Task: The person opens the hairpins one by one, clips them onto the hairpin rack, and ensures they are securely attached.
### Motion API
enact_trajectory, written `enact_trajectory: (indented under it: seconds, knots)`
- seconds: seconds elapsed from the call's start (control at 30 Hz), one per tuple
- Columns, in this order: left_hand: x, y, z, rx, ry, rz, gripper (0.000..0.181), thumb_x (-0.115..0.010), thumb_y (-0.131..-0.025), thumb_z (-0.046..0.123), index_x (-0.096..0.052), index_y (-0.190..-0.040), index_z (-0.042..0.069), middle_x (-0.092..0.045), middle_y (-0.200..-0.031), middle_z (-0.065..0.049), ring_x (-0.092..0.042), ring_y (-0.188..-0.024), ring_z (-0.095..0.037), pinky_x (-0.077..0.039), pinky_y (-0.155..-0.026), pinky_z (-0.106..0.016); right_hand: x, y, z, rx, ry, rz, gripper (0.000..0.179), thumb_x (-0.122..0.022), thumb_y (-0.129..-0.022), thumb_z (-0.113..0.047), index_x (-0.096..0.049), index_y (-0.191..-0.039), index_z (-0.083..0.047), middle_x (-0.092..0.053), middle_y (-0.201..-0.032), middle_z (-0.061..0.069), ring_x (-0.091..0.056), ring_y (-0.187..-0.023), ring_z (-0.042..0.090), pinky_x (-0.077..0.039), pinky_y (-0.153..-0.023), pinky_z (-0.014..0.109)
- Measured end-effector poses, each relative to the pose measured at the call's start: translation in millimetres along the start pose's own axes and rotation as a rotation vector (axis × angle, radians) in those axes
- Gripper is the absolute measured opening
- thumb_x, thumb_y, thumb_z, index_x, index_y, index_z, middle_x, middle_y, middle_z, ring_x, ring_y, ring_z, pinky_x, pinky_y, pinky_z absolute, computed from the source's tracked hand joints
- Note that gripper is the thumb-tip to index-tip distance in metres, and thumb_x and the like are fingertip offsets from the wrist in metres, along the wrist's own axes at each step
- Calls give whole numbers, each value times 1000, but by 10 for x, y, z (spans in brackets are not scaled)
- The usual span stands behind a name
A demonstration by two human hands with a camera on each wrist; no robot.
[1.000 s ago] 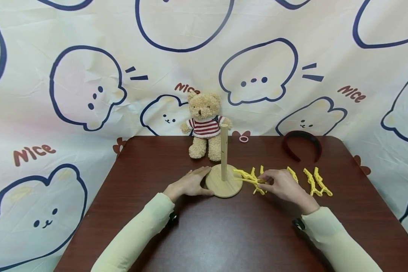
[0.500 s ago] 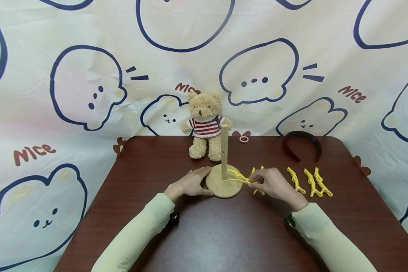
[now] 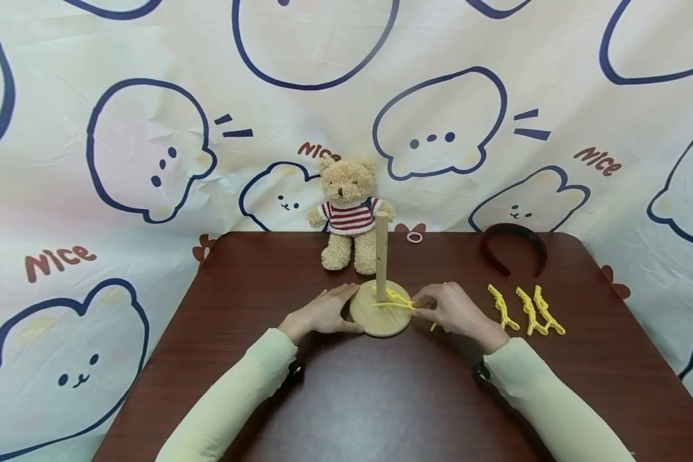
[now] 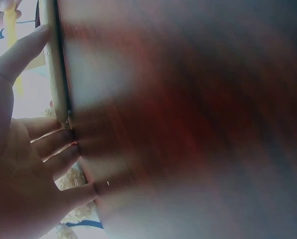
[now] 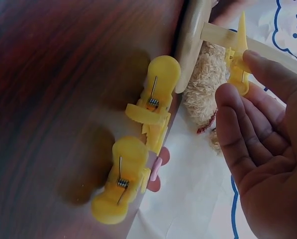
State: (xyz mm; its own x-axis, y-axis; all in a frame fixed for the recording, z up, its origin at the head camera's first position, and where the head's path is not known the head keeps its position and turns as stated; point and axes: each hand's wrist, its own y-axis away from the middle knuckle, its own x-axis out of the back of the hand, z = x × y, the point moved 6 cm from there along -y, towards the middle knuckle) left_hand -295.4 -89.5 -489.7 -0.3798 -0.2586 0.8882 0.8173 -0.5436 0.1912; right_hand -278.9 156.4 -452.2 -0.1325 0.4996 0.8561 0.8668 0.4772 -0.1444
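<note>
Pale wooden stand, round flat base with an upright post (image 3: 382, 256): in place, in front of a curly tan teddy bear in a red-and-white striped shirt (image 3: 346, 219). Your left hand (image 3: 321, 312) lies at the stand's left rim, thumb and fingers spread against it, no tight grip evident. Your right hand (image 3: 456, 311), at the stand's right, pinches a yellow plastic spring clip (image 5: 238, 67). Change noted: within the last second you brought this clip leftward, from beside the stand to the foot of its post, where its arms appear to straddle the wood. Judgement: carrying is done, placing under way; contact unconfirmed. View comparison: the head camera records three further yellow clips (image 3: 529, 312) right of the stand; the right wrist camera alone shows clearly two loose yellow clips (image 5: 164, 74) near the stand, with metal springs (image 5: 153, 102).
</note>
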Motion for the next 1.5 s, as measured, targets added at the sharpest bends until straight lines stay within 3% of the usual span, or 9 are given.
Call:
enact_trajectory:
  seconds: [0.43,1.5]
  knots:
    - [-7,-10,-8,-6,6,4,101,-74,-84,57,-25,-159,8,-28,-164,-15,-24,-153,-29,-21,-121,-61,-49,-101,-31,19,17,36,17,-81,-84,-27,-77,-96,-16,-74,-84,-7,-66,-75,2,-53,-66,22]
    - [-15,-22,-33,11,4,13,103,-75,-82,58,-26,-159,9,-30,-163,-14,-27,-153,-26,-21,-122,-59,-119,-229,-28,38,39,-3,26,-77,-89,-28,-76,-110,-14,-75,-94,-4,-68,-82,5,-56,-74,27]
